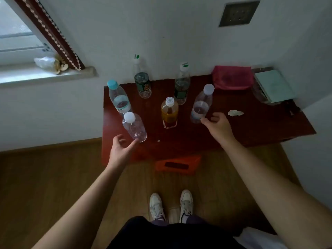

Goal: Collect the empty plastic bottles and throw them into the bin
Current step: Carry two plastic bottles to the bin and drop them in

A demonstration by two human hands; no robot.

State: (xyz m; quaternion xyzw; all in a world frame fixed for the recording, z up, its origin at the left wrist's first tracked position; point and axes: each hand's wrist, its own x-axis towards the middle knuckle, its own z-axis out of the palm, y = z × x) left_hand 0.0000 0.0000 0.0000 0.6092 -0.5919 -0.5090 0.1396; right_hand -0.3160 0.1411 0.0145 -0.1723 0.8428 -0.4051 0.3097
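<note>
A: Where do the bottles stand?

B: Six on the red table (251, 126). From the yellow bottle (169, 113), the near clear bottle (135, 127) is at eight o'clock and the white-capped bottle (202, 104) at two o'clock.

A: And the person's hands?

B: The left hand (119, 149) is spread open, fingertips touching the near clear bottle's base. The right hand (218, 125) is open too, its thumb against the white-capped bottle; neither grips.
</note>
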